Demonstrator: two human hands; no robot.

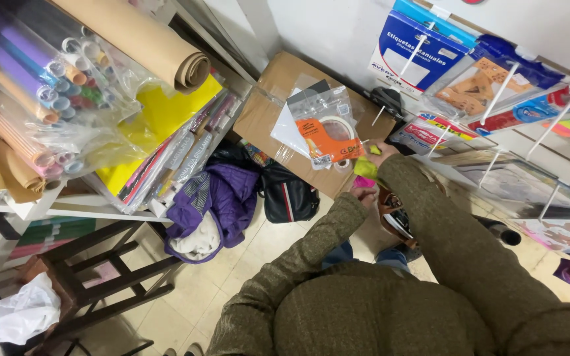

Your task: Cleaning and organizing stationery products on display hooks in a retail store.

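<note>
Several paper rolls (47, 86) are lying bagged in clear plastic on the shelf (67, 204) at far left. Cardboard box (278, 99) is sitting closed mid-frame — tape packet (324, 135) resting on it. Left hand (365, 194) is pinching a pink slip (363, 182); right hand (382, 153) is gripping yellow-green notes (365, 168) — just beside the packet.

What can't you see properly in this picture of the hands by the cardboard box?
Head view only:
- Left hand: mostly hidden behind its olive sleeve; its grip cannot be told.
- Right hand: only a bit shows past the sleeve, by the clear tape packets.
- Yellow-green item between the hands: too small to identify.
- Cardboard box: partly covered by the packets.
</note>
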